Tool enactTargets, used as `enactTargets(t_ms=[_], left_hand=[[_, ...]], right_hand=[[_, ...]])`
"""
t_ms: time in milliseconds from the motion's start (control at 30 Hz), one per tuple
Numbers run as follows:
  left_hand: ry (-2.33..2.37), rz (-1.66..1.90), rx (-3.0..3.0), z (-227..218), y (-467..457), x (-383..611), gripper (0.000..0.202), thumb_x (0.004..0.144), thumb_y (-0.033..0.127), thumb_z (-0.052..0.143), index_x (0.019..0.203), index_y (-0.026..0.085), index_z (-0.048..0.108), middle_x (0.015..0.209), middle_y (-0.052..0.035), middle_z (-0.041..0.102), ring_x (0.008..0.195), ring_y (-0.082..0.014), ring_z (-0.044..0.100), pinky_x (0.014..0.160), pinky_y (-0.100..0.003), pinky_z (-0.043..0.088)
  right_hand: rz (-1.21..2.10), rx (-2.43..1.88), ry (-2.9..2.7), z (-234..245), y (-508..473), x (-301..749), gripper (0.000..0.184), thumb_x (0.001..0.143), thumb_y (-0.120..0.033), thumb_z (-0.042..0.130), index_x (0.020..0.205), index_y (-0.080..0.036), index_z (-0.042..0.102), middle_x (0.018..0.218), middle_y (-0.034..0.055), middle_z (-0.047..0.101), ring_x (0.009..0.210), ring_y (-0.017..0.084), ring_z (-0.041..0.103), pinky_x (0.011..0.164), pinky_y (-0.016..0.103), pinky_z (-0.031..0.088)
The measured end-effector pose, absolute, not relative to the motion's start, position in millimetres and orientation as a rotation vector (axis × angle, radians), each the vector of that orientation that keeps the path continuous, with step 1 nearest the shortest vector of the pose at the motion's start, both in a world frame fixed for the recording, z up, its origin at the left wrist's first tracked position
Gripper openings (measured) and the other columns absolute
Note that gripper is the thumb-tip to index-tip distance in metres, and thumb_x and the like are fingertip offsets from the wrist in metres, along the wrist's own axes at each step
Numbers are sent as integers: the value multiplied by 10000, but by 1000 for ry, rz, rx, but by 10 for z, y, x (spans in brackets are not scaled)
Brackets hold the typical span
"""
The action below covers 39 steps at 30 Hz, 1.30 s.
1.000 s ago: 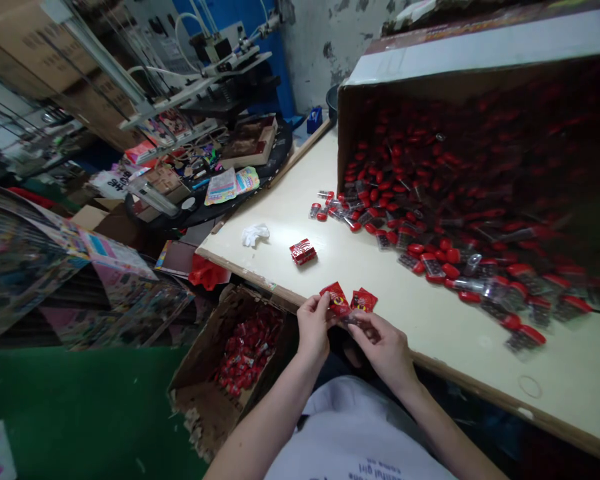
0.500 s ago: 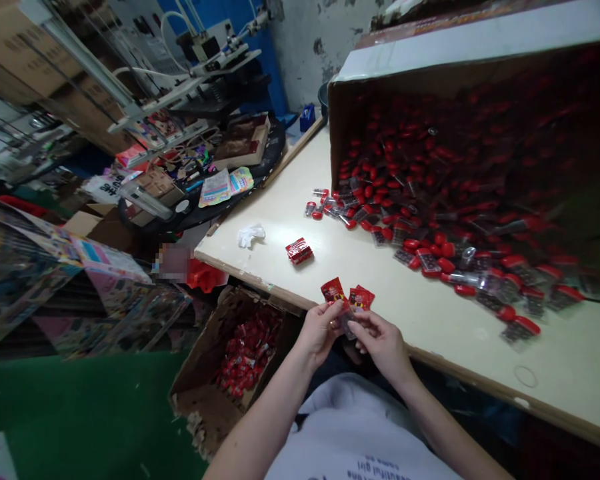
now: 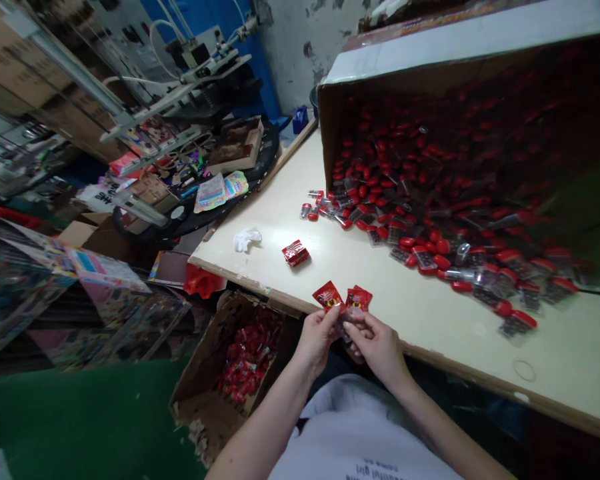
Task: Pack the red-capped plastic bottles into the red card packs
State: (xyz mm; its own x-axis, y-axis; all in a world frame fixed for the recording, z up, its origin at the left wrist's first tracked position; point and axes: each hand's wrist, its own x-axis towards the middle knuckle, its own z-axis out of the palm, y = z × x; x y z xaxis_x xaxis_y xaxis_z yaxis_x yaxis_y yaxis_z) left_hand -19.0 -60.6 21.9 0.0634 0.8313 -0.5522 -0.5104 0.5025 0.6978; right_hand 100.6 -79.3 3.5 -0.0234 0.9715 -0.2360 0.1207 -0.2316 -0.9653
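Note:
At the table's front edge, my left hand (image 3: 317, 339) pinches a red printed packet (image 3: 329, 295) between thumb and fingers. My right hand (image 3: 377, 345) is closed beside it, thumb and fingers pressed on a small clear plastic piece (image 3: 344, 327) that seems to belong to the same packet; the fingers partly cover it. Just behind my right fingers, another red packet (image 3: 359, 298) shows, lying on the table or held, I cannot tell. A short stack of red packets (image 3: 295, 253) lies farther back on the table.
A large carton (image 3: 405, 70) on its side spills many clear containers with red caps (image 3: 425, 257) onto the table (image 3: 275, 210). Below the edge, a torn cardboard box (image 3: 190, 393) holds red packets (image 3: 250, 360). A crumpled tissue (image 3: 247, 239), a rubber band (image 3: 524, 370) and a machine (image 3: 190, 80) are around.
The red packet in my left hand has tilted further left. My right fingers have closed in on its clear part, which now shows less. The view has shifted slightly.

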Motion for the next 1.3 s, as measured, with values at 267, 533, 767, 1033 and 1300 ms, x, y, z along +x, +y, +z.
enactTargets(t_ms=[267, 533, 767, 1033, 1300], left_hand=[[1108, 1096, 315, 216, -611, -177, 321, 621, 393, 728, 727, 97, 666, 696, -66, 657, 569, -95, 553, 600, -226, 414], [1075, 1040, 347, 316, -543, -231, 310, 631, 332, 729, 813, 85, 681, 810, -119, 684, 667, -144, 604, 657, -256, 439], [1081, 1015, 390, 290, -554, -216, 267, 597, 277, 757, 770, 85, 692, 713, -75, 671, 570, -91, 552, 589, -214, 405], [1094, 1080, 286, 239, -587, -146, 301, 618, 347, 739, 764, 94, 667, 703, -55, 645, 581, -90, 551, 604, -221, 415], [1066, 1040, 294, 305, -556, -210, 306, 649, 385, 712, 730, 95, 654, 705, -58, 648, 567, -88, 552, 636, -240, 430]], right_hand=[[1377, -1437, -1175, 43, -781, 984, 322, 764, -477, 571, 897, -187, 614, 565, 1, 610, 436, 138, 564, 410, 232, 473], [1384, -1398, -1205, 65, -766, 1046, 261, 757, -407, 603, 898, -189, 629, 551, -18, 594, 437, 116, 553, 443, 219, 487], [1485, -1367, -1082, 35, -759, 1035, 295, 759, -415, 610, 910, -162, 606, 618, 2, 610, 459, 108, 546, 421, 210, 473], [1549, -1321, -892, -24, -754, 989, 327, 715, -412, 671, 892, -189, 510, 644, -31, 587, 468, 96, 556, 411, 195, 465], [1583, -1307, -897, -2, -672, 1045, 320, 690, -417, 693, 823, -179, 525, 595, -42, 574, 454, 88, 549, 409, 186, 461]])
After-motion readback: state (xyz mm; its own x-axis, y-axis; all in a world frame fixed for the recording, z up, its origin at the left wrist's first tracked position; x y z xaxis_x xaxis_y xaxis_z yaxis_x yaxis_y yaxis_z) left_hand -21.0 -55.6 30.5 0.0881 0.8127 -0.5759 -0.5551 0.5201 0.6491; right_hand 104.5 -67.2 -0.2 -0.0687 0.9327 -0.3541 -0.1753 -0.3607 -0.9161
